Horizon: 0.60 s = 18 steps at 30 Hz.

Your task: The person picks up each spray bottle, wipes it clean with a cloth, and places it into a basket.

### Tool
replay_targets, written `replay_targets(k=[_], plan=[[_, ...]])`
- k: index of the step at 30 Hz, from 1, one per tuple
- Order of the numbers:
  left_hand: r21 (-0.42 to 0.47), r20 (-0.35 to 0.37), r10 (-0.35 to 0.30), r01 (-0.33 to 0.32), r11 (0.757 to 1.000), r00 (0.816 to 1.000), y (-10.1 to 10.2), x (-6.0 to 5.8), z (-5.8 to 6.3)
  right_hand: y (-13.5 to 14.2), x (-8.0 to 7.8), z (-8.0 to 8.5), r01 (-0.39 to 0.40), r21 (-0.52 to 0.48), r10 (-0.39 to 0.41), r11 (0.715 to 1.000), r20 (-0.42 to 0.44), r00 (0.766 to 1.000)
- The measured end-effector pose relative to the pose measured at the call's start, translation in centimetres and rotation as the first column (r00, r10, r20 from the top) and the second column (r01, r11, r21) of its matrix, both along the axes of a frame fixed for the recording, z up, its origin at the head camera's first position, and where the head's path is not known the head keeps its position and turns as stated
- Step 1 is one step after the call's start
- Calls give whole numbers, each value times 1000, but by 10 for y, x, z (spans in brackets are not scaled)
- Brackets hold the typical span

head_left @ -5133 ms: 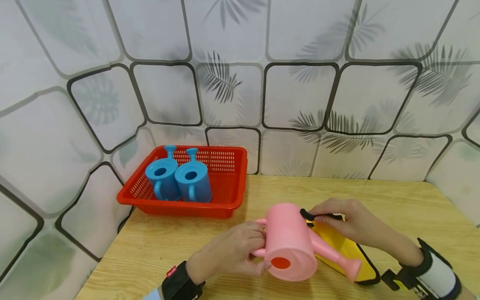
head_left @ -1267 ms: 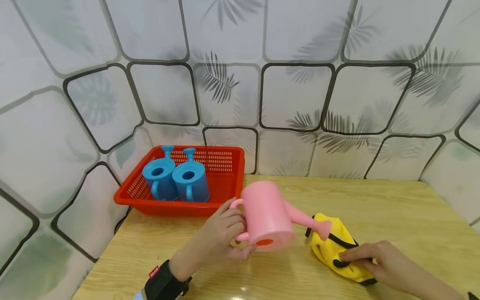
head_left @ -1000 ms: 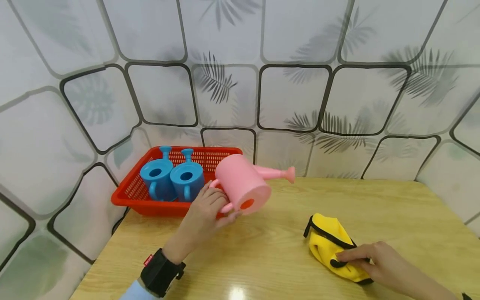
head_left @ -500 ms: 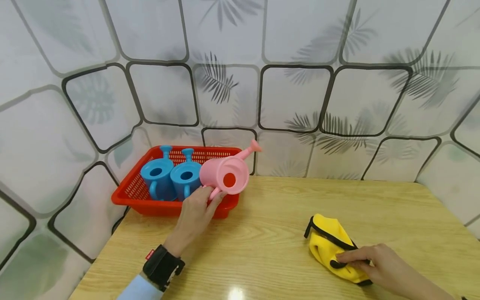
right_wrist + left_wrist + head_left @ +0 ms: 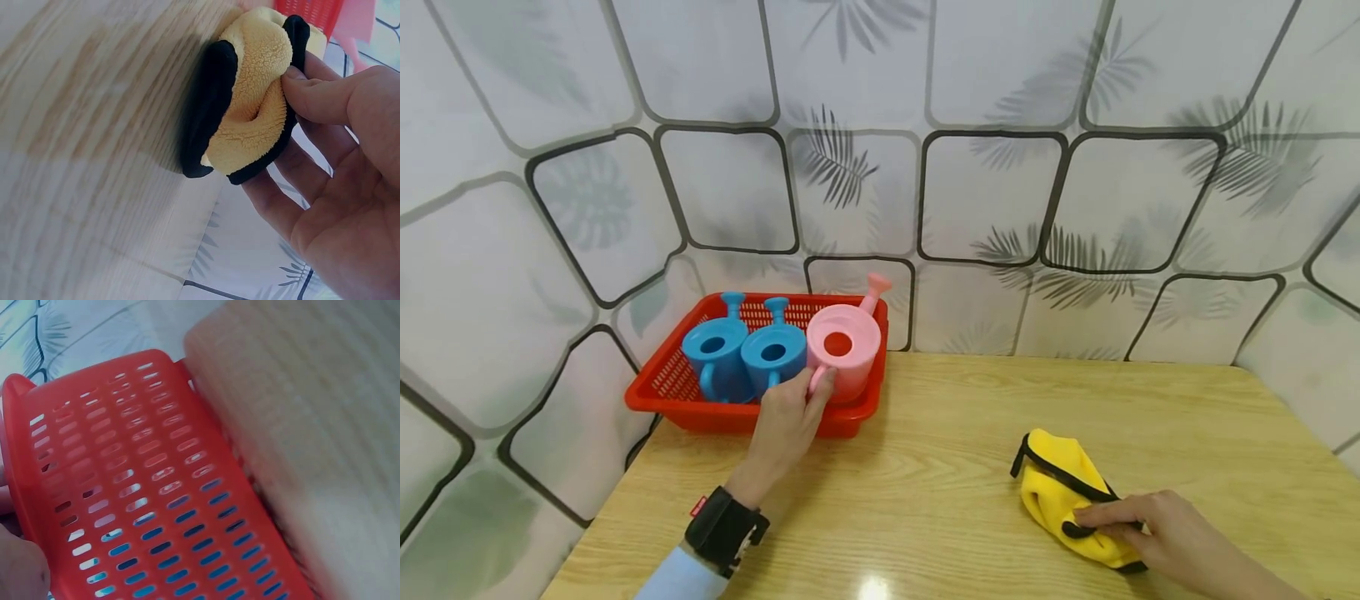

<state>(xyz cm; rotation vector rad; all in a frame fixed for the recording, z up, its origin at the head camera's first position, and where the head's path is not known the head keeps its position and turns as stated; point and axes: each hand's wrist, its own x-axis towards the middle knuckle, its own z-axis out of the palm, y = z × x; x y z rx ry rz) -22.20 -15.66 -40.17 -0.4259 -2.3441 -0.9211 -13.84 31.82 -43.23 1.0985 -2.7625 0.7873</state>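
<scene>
A pink watering can [image 5: 855,379] stands upright at the right end of the red basket [image 5: 700,419], its spout pointing to the back. My left hand [image 5: 786,421] grips its handle over the basket's front rim. Two blue watering cans [image 5: 726,371] stand beside it on the left. My right hand [image 5: 1165,533] pinches a bunched yellow cloth with black edging [image 5: 1060,492] that rests on the table. In the right wrist view the thumb and fingers hold the fluffy cloth [image 5: 256,119] by its edge. Through the slotted basket wall [image 5: 144,456] in the left wrist view, pink and blue show.
The wooden table [image 5: 940,475] spreads in front of and to the right of the basket. A patterned wall covering [image 5: 992,192] rises behind the table and along its left side.
My left hand has carried the pink watering can leftward from beside the cloth into the basket and turned it upright. Earlier my right hand wiped close to the can; lately it stays still with the cloth.
</scene>
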Motion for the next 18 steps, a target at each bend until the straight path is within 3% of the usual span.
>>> replay_targets(k=[7, 14, 18], plan=[[-8, 127, 27, -26, 1000, 992, 3, -4, 8, 0, 1, 0, 16, 9, -16, 1000, 32, 999], [-104, 254, 70, -44, 994, 965, 5, -6, 16, 1, 1, 0, 0, -4, 0, 1000, 77, 997], [-155, 323, 94, -45, 987, 942, 4, -7, 22, 0, 1, -1, 6, 1, -6, 1000, 29, 1000]])
